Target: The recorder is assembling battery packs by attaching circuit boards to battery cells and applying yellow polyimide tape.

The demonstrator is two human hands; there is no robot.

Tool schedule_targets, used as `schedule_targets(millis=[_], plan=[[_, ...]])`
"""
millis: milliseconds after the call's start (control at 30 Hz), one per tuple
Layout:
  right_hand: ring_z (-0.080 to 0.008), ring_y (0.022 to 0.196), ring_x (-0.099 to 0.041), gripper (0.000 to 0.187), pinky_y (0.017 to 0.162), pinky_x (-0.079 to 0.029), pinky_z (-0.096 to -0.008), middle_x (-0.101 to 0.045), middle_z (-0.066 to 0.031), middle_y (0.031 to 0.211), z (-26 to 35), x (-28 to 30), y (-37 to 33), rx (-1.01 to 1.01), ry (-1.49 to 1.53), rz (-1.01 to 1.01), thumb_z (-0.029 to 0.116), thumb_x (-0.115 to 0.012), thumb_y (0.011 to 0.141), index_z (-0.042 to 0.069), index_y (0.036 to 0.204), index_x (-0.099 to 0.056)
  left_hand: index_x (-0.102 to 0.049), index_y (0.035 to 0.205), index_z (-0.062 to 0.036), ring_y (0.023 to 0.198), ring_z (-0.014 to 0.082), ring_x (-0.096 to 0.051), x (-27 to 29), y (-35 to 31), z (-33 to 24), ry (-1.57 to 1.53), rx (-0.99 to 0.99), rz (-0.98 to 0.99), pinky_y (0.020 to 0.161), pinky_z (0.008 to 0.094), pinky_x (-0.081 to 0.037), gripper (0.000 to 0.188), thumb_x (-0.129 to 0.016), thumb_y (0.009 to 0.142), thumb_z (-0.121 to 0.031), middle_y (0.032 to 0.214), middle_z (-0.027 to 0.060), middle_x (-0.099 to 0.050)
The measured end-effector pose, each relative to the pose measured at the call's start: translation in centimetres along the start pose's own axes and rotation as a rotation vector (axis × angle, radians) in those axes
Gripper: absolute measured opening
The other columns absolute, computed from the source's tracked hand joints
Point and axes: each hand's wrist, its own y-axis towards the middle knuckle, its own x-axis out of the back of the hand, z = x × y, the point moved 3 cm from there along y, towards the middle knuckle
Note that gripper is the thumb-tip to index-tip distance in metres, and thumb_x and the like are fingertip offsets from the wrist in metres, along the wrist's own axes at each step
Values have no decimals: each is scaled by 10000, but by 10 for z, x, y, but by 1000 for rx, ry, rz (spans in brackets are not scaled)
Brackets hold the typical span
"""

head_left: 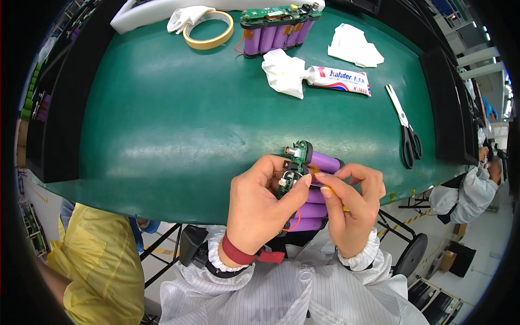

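Note:
A battery pack (311,210) of purple cells, with a green circuit board along its side and a red wire, is held over the table's near edge. My left hand (260,203) grips it at the board end, thumb on the board's edge. Close to the cells, the fingertips of my right hand (355,208) are pinched together beside an amber patch (315,171) on the pack. A small bit of yellow shows under those fingers; what they hold, if anything, I cannot make out. A red band circles my left wrist.
On the green table (162,119) stand a second purple battery pack (276,32), a tape roll (208,31), a white adhesive tube (341,80), crumpled white wipes (284,73) and black-handled scissors (406,127). Black racks (59,108) flank it. A person in yellow (100,260) is at left.

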Motion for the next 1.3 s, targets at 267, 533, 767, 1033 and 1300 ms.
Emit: schedule_targets(millis=[267,533,767,1033,1300], plan=[[-173,898,-470,262,803,-262,-334,-585,26,974,0,0,1,-35,-4,75,126,-736,781,184,1036,-754,-590,970,34,635,26,-551,2,0,-1,92,72,54,526,188,-442,165,-693,876,-54,804,18,-634],[-187,929,-466,282,811,-261,-354,-590,17,999,6,5,5,4,-72,121,144,-709,802,175,1081,-740,-606,931,25,609,13,-524,1,0,3,64,37,29,516,192,-420,165,-712,853,-74,744,4,-634],[-181,907,-471,220,814,-296,-336,-580,3,960,-2,4,6,-141,211,165,140,-649,873,137,1074,-739,-619,910,24,576,-2,-500,-1,-1,0,14,-10,4,493,193,-398,173,-726,838,-91,696,-6,-640],[-137,881,-459,235,761,-378,-251,-542,-47,995,-16,0,8,-451,805,245,143,-548,970,15,1081,-711,-625,899,18,572,4,-504,-2,-4,2,36,-35,2,501,196,-403,198,-749,814,-111,677,-1,-633],[-94,835,-452,282,719,-372,-219,-508,-23,1019,-16,13,18,-548,833,424,181,-518,1004,-10,1119,-691,-626,898,18,571,23,-529,-4,-9,1,103,-110,-16,512,196,-417,204,-752,794,-104,662,14,-625]])
